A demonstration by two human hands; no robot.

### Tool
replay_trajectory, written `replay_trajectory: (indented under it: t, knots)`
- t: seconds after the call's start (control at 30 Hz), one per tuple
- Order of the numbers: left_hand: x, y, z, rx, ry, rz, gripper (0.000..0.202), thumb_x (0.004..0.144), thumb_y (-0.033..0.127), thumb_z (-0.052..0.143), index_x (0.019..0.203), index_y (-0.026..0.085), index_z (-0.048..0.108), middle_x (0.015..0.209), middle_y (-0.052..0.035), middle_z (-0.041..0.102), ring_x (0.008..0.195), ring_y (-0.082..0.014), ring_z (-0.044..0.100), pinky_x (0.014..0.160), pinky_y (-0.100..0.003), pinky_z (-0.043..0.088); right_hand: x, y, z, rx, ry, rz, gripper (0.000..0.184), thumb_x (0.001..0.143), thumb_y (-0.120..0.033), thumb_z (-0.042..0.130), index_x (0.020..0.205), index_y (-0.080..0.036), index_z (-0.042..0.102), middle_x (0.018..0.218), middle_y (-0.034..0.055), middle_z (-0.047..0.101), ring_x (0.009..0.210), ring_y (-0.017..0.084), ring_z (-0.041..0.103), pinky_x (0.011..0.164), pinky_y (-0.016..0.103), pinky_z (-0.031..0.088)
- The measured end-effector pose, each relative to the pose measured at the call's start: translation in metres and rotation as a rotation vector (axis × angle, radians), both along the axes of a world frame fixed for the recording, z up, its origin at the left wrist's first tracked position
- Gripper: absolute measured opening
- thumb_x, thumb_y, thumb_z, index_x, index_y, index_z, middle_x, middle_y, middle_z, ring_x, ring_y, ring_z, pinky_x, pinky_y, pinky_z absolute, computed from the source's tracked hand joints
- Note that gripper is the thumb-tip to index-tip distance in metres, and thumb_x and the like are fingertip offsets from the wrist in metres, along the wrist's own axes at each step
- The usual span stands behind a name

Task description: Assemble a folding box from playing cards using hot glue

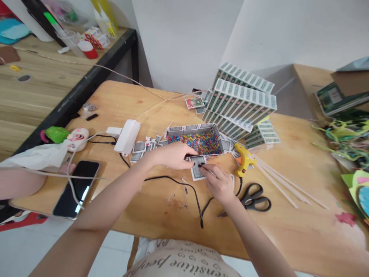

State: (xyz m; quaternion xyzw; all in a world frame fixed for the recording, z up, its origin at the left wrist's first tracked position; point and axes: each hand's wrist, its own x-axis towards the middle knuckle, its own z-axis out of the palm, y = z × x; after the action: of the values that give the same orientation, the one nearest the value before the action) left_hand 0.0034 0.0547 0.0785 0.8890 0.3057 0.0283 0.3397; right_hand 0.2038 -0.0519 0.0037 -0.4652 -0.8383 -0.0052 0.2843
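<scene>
An open box made of playing cards (218, 139) stands mid-table, its floor covered in a red, blue and yellow speckled pattern. My left hand (175, 156) grips its near wall, fingers over the rim and thumb outside. Against that wall lies a grey-backed playing card (197, 173), flat or slightly tilted; I cannot tell which. Over the card's right side, my right hand (218, 181) is closed in a pinch. Something small and dark shows at its fingertips, too small to name. A yellow glue gun (244, 159) rests right of the box, with black scissors (255, 198) nearer me.
Stacked card packs (242, 102) rise behind the box. Loose cards (140, 148), a white power strip (127, 136) and a phone (77, 188) lie leftward. A black cable (173, 178) crosses in front. Glue sticks (284, 181) lie right. Another person's limb (20, 182) is at far left.
</scene>
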Motion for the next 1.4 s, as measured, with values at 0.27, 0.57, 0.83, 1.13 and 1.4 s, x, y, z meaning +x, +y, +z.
replay_trajectory:
  t: [0.27,0.57,0.83,1.13,1.4]
  knots:
    - [0.014,-0.002,-0.019,-0.033,0.047,0.1,0.024,0.084,0.02,0.056,0.1,0.022,0.074,0.094,-0.0056,0.076,0.084,-0.0214,0.07,0.069,-0.027,0.045,-0.007,-0.002,-0.006,-0.084,0.192,-0.034,0.031,0.083,-0.004,0.046,0.099,-0.02,0.068,0.097,0.0099,0.068,0.088,0.018,0.066,0.072,0.028,0.053]
    - [0.011,0.004,-0.02,-0.192,0.047,0.132,0.03,0.084,0.02,0.058,0.111,0.024,0.07,0.104,-0.0032,0.075,0.084,-0.0163,0.066,0.073,-0.023,0.044,-0.023,-0.003,0.006,-0.811,1.242,-0.451,0.014,0.071,-0.03,0.059,0.082,-0.023,0.055,0.083,0.0018,0.061,0.069,0.016,0.061,0.052,0.025,0.05]
    - [0.003,-0.001,0.0,-0.192,0.098,-0.086,0.041,0.081,0.011,0.049,0.118,0.019,0.064,0.111,-0.0064,0.072,0.085,-0.0154,0.067,0.072,-0.022,0.045,-0.049,0.01,0.024,-1.191,1.34,-0.46,0.029,0.068,-0.043,0.067,0.061,-0.017,0.055,0.041,-0.0038,0.051,0.029,0.009,0.044,0.03,0.02,0.03]
    - [0.001,-0.003,-0.005,-0.17,0.077,-0.064,0.054,0.076,0.004,0.045,0.126,0.019,0.06,0.118,-0.0085,0.069,0.095,-0.0171,0.068,0.08,-0.024,0.048,-0.065,0.017,0.04,-1.168,1.493,-0.612,0.018,0.062,-0.031,0.063,0.057,-0.018,0.052,0.039,-0.0031,0.052,0.029,0.008,0.041,0.03,0.02,0.027]
    - [0.002,-0.007,-0.011,-0.184,0.016,-0.02,0.051,0.08,0.0,0.043,0.123,0.02,0.062,0.115,-0.0078,0.07,0.101,-0.0177,0.067,0.085,-0.027,0.048,-0.071,0.023,0.048,-1.147,1.505,-0.668,0.01,0.061,-0.026,0.058,0.059,-0.017,0.055,0.039,-0.0023,0.053,0.028,0.009,0.042,0.032,0.021,0.028]
